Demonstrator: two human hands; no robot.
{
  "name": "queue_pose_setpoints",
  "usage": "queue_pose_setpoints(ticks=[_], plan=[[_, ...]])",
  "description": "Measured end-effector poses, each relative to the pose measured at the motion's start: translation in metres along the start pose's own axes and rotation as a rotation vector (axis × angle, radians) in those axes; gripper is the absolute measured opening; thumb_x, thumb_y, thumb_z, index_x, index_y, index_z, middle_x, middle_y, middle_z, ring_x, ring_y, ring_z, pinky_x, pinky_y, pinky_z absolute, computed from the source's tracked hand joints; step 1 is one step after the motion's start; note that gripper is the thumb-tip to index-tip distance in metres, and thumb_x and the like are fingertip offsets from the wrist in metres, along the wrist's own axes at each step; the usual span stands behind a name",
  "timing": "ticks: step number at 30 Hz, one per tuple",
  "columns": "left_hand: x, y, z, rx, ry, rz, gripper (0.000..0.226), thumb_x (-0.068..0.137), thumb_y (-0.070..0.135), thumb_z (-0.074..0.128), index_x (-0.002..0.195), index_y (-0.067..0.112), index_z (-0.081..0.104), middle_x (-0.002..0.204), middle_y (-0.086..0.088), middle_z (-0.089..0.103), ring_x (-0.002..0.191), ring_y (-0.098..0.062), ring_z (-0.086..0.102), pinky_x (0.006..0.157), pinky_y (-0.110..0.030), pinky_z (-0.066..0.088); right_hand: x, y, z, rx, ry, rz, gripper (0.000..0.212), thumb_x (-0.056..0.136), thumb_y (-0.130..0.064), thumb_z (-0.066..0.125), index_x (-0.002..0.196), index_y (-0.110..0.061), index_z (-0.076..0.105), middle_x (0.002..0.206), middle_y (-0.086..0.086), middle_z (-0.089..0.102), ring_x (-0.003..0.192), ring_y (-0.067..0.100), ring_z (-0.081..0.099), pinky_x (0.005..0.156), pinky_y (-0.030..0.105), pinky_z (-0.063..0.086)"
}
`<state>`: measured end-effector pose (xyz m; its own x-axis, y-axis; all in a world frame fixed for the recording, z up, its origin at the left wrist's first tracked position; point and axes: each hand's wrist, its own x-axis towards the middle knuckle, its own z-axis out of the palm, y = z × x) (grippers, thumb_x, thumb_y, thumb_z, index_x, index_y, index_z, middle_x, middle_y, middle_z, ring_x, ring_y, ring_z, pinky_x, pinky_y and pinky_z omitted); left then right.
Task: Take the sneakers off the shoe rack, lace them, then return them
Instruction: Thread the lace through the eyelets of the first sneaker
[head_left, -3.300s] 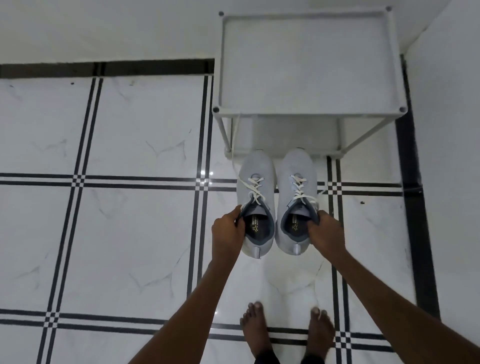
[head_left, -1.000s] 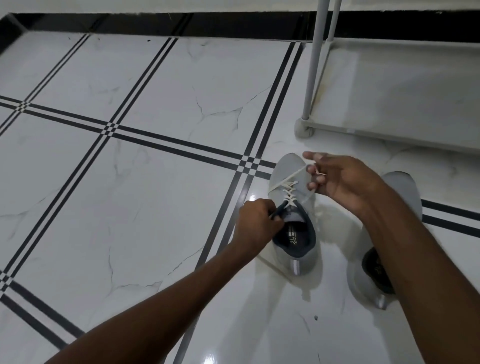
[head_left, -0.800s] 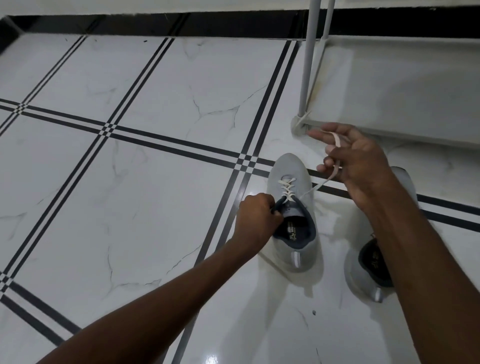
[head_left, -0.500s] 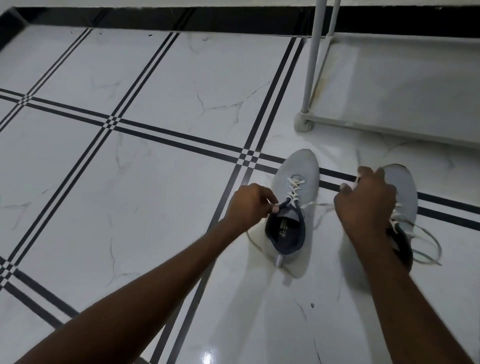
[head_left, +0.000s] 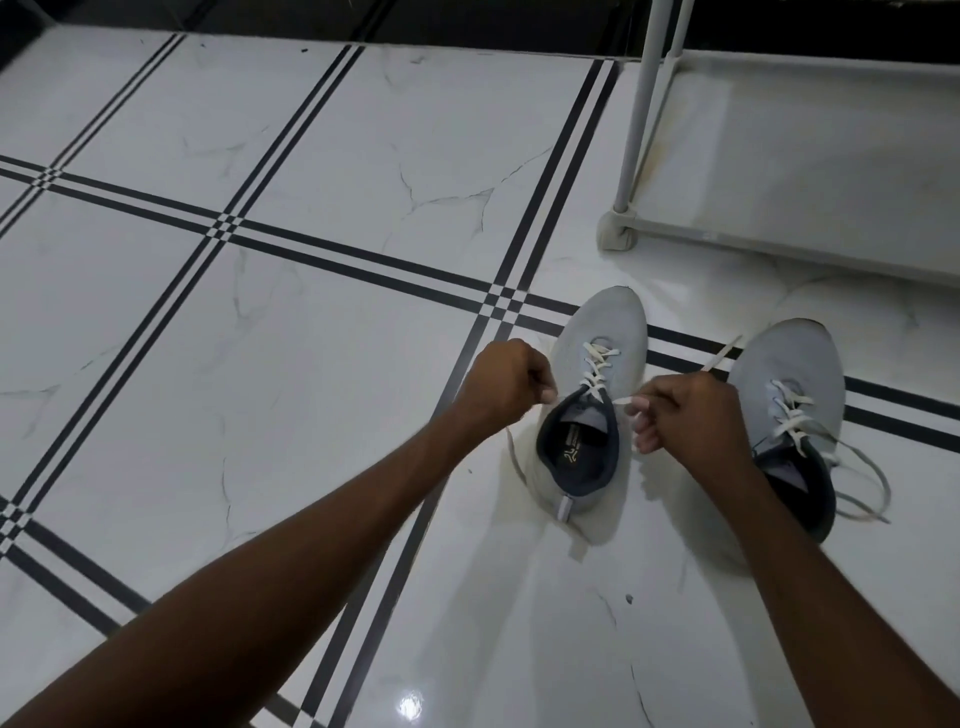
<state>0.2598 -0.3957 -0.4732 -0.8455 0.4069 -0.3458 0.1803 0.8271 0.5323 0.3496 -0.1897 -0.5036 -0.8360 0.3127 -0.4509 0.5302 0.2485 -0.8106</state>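
Two light grey sneakers with dark collars and white laces stand on the tiled floor, toes pointing away from me. At the left sneaker (head_left: 605, 332) my left hand (head_left: 501, 387) is closed on one lace end just left of the collar. My right hand (head_left: 685, 410) pinches the other lace end right of the collar, and that lace (head_left: 719, 353) trails up past my knuckles. The right sneaker (head_left: 792, 374) sits beside my right wrist, its loose laces looping out on the floor to the right.
The white shoe rack (head_left: 631, 135) stands at the upper right, its corner foot (head_left: 618, 236) just beyond the sneakers' toes and its bottom shelf (head_left: 810, 166) bare. White marble floor tiles with black stripes spread to the left; a dark border runs along the top.
My right hand has come back from above the right sneaker to the left sneaker's collar. Both hands now hold lace ends on either side of the left sneaker.
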Motion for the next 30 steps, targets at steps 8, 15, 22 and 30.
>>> queue_pose_setpoints(ticks=[8,15,22,30], plan=[[-0.001,-0.037,0.002,0.137,0.012,0.018,0.007,0.085,0.015,0.073,0.089,0.012,0.078,0.083,-0.002,0.075,0.067,-0.01,0.059,0.063,-0.02,0.038,-0.002,0.012,0.002,-0.269,0.153,-0.038,0.027,0.078,0.001,0.061,0.061,-0.017,0.07,0.061,0.009,0.072,0.049,0.025,0.069,0.057,0.033,0.06],[-0.021,-0.035,0.009,-0.067,0.006,-0.455,0.068,0.091,0.066,0.044,0.071,0.006,0.071,0.049,0.002,0.066,0.046,-0.008,0.058,0.055,-0.022,0.048,-0.02,0.006,0.019,-0.36,0.345,0.122,0.051,0.089,-0.053,0.054,0.074,-0.009,0.074,0.071,0.012,0.073,0.071,0.034,0.067,0.069,0.034,0.05],[0.007,-0.003,0.026,-0.919,0.105,-0.583,0.031,0.087,0.032,0.073,0.095,0.002,0.07,0.088,-0.014,0.072,0.072,-0.019,0.066,0.064,-0.026,0.058,0.011,-0.012,0.022,0.548,0.15,0.435,0.018,0.091,-0.019,0.063,0.098,-0.005,0.072,0.079,0.006,0.071,0.062,0.015,0.064,0.062,0.026,0.051],[0.019,0.019,-0.01,-1.156,-0.06,-0.293,0.02,0.098,0.01,0.057,0.112,0.0,0.067,0.081,-0.007,0.067,0.069,-0.015,0.067,0.062,-0.021,0.056,0.014,-0.073,-0.007,0.486,-0.004,0.049,0.017,0.097,-0.013,0.056,0.088,-0.012,0.07,0.09,0.01,0.074,0.087,0.026,0.073,0.079,0.033,0.058]])
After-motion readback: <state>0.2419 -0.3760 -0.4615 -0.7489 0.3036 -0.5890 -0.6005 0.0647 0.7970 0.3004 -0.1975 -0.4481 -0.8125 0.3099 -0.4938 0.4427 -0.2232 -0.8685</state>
